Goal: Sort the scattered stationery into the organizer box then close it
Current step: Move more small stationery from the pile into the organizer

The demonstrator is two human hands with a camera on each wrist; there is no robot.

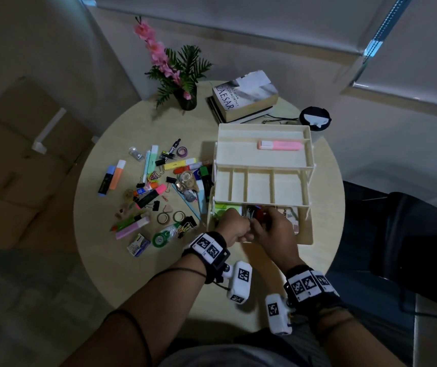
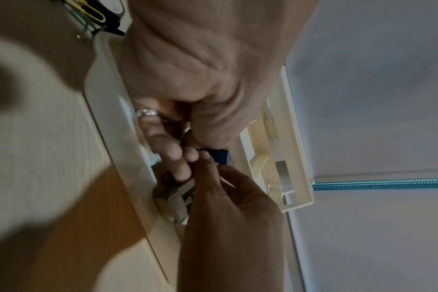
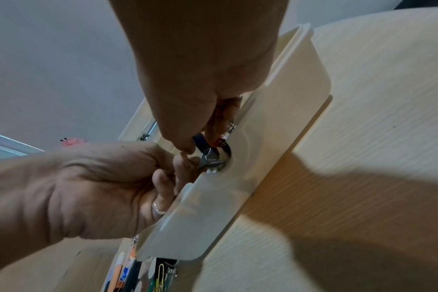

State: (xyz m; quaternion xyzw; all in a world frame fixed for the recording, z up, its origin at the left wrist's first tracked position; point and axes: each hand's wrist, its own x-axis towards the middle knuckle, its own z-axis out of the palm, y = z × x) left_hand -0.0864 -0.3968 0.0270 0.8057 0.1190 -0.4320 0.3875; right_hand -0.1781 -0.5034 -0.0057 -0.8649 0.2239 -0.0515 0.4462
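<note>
The cream tiered organizer box (image 1: 309,144) stands open on the round table, a pink highlighter (image 1: 279,145) lying in its top tray. Both hands meet over the front bottom compartment. My left hand (image 1: 246,225), a ring on one finger, has its fingers curled and pinches a bunch of binder clips (image 1: 254,211). My right hand (image 1: 258,223) pinches the same bunch from the other side. The left wrist view shows a blue clip (image 2: 220,156) between the fingertips of both hands. In the right wrist view a black clip with silver handles (image 3: 210,158) sits just inside the box wall (image 3: 213,207).
Scattered stationery (image 1: 159,186), including highlighters, tape rolls, clips and a glue stick, covers the table left of the box. A stack of books (image 1: 244,99), a flower vase (image 1: 185,100) and a black lidded cup (image 1: 314,118) stand behind. A dark chair (image 1: 410,234) is at the right.
</note>
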